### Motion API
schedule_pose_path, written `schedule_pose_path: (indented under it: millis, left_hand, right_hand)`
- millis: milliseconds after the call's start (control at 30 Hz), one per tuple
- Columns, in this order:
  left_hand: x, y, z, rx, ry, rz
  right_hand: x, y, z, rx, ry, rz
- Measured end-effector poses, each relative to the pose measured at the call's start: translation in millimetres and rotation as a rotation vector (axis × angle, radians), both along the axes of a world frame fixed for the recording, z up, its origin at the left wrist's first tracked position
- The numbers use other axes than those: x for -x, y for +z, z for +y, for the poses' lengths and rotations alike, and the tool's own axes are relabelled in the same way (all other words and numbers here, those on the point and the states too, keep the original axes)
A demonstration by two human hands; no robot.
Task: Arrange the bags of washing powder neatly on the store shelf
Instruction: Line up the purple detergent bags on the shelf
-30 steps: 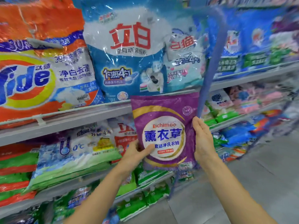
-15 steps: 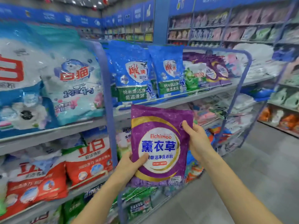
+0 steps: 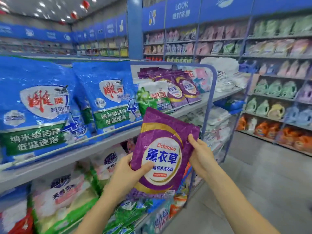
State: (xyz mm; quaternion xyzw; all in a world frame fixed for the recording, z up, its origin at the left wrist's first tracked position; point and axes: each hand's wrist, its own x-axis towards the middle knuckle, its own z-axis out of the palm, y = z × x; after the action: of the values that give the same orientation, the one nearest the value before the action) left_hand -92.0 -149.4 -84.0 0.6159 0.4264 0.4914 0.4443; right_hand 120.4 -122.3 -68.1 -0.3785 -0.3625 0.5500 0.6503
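Note:
A purple bag of washing powder (image 3: pixel 162 142) with a white oval label is held upright and slightly tilted in front of the shelf unit. My left hand (image 3: pixel 128 173) grips its lower left edge, thumb on the front. My right hand (image 3: pixel 200 152) holds its right edge. On the upper shelf (image 3: pixel 87 149) to the right stand matching purple bags (image 3: pixel 184 88) beside a green and white bag (image 3: pixel 152 97). Two large blue bags (image 3: pixel 108 97) fill the shelf's left part.
Lower shelves hold white, pink and green bags (image 3: pixel 64 196). A blue metal frame (image 3: pixel 211 98) ends the shelf unit at the right. Across the grey floor aisle (image 3: pixel 263 179), wall shelves (image 3: pixel 276 85) carry detergent bottles and pouches.
The view has swung right along the shelf, from the orange and white bags to the blue and purple ones. Both hands keep hold of the purple bag, now tilted a little.

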Motion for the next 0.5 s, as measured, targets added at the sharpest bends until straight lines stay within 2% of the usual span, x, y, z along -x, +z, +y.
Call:
schedule_pose_path:
  millis: [200,400,500]
  left_hand:
    - [-71,15,99,-0.03,-0.026,-0.037]
    - [-131,40,182,-0.053,0.011,-0.132]
    - [-164,51,225,-0.058,0.044,-0.149]
  right_hand:
    - [-70,16,93,-0.061,-0.068,-0.039]
    - [-106,-7,154,0.054,0.043,-0.32]
    - [-126,5,188,-0.022,-0.066,-0.464]
